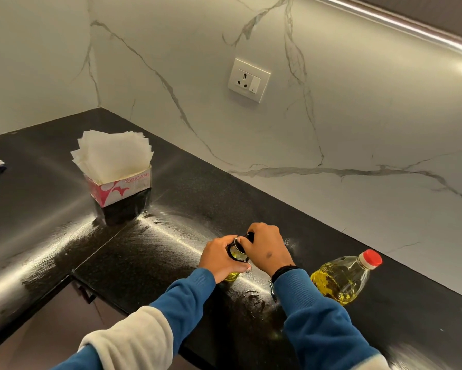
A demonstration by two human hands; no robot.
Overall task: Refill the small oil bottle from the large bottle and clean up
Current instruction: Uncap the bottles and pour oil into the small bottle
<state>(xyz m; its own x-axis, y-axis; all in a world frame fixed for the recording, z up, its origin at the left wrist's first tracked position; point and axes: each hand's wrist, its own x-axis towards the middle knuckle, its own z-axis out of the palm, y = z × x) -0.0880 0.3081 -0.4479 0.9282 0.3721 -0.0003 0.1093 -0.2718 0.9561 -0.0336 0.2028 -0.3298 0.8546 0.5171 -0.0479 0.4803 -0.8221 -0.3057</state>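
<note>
A: Near the front edge of the black bench [171, 198], we held the small oil bottle [232, 275] upright. Our left hand [221, 259] wrapped its upper body, fingers curled round it, so only a strip of yellow oil showed beneath the palm. Our right hand [264, 247] pinched a dark part at the bottle's open mouth [237, 252]; whether that part was a cap or a pourer we could not tell.

B: And the large bottle [343, 279]?

A: It stood to the right, apart from both hands, with its red cap [370, 258] on and oil filling roughly its lower half. We judged it a thin plastic bottle, likely to yield if squeezed and heavy enough to want a grip round the body rather than the neck.

B: How did we expect the small one to handle?

A: Light and stiff, probably glass, hence breakable if dropped. A wet smear [253, 296] lay on the bench just in front of it, so we supposed the walls might be oily and slippery. We therefore judged a full wrap round the shoulder to be the safer hold, leaving the other hand free for the mouth.

B: Anything for cleaning?

A: A box of paper napkins [115, 166] stood well to the left, towards the corner. Those sheets were soft and would lift singly with a pinch.
</note>
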